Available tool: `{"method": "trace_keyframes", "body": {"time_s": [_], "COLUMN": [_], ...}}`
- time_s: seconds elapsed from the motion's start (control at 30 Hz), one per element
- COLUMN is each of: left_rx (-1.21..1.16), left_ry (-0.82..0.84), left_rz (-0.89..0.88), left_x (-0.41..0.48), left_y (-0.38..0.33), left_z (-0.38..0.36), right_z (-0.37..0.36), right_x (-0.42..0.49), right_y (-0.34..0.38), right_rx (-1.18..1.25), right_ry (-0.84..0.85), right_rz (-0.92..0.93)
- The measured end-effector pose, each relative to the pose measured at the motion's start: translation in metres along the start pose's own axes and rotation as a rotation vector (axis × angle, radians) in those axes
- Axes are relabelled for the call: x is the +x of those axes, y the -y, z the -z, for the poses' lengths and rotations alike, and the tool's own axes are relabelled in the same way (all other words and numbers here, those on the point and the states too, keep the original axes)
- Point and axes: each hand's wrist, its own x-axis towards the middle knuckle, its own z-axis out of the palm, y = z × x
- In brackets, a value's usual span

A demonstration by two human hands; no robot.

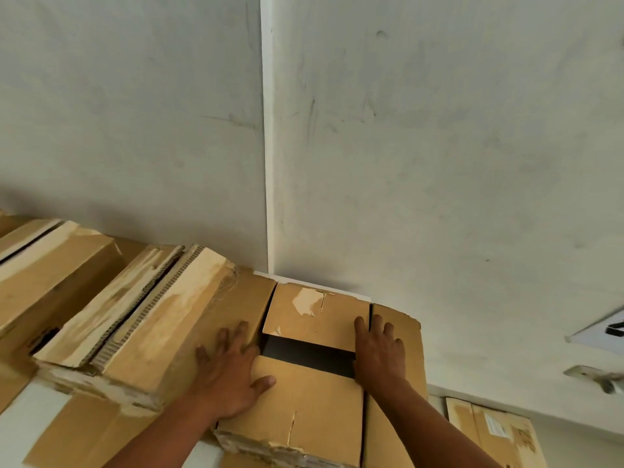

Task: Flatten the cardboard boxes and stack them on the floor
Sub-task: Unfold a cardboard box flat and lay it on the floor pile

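Observation:
A brown cardboard box [314, 403] sits on top of a pile against the white wall, its top flaps parted over a dark gap [305, 356]. My left hand [229, 373] lies flat with spread fingers on the box's left side, thumb on the near flap. My right hand [380, 352] rests flat on the right edge of the top, fingers pointing at the wall. Neither hand grips anything. Another box [145, 319] with torn, pale flaps lies just left of it.
More cardboard boxes [50, 265] run along the wall to the left. A flat piece of cardboard [496, 430] with a label lies low at the right. The wall corner [266, 163] rises straight ahead. A white object [601, 332] juts in at the right edge.

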Motion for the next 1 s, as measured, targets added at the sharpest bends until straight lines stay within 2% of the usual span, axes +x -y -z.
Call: {"method": "trace_keyframes", "body": {"time_s": [0.2,0.4,0.5,0.6,0.7,0.77,0.87,0.97,1.0], "left_rx": [-0.287,-0.501,-0.543,-0.530,-0.652,-0.755,-0.816,-1.086,-1.159], "left_ry": [-0.133,-0.347,-0.537,-0.760,-0.896,-0.906,-0.716,-0.695,-0.638], "left_rz": [-0.100,-0.193,-0.203,-0.096,0.002,0.013,0.044,-0.081,-0.098], "left_x": [-0.016,-0.045,-0.064,-0.085,-0.105,-0.112,-0.121,-0.121,-0.120], "left_y": [0.017,0.026,0.029,0.019,0.011,0.011,0.019,0.021,0.021], "left_z": [0.012,0.014,0.005,-0.006,-0.022,-0.038,-0.048,-0.045,-0.046], "right_z": [0.017,0.072,0.095,0.099,0.096,0.092,0.090,0.085,0.083], "right_x": [0.019,0.041,0.062,0.077,0.086,0.089,0.092,0.097,0.100], "right_y": [-0.004,-0.024,-0.034,-0.042,-0.045,-0.045,-0.041,-0.042,-0.044], "right_rx": [-0.061,0.230,0.403,0.551,0.718,0.805,0.868,0.825,0.803], "right_ry": [0.053,0.070,0.025,-0.032,-0.031,-0.039,-0.033,-0.020,-0.009], "right_rz": [0.067,0.093,0.086,0.053,-0.003,-0.026,-0.085,-0.138,-0.148]}}
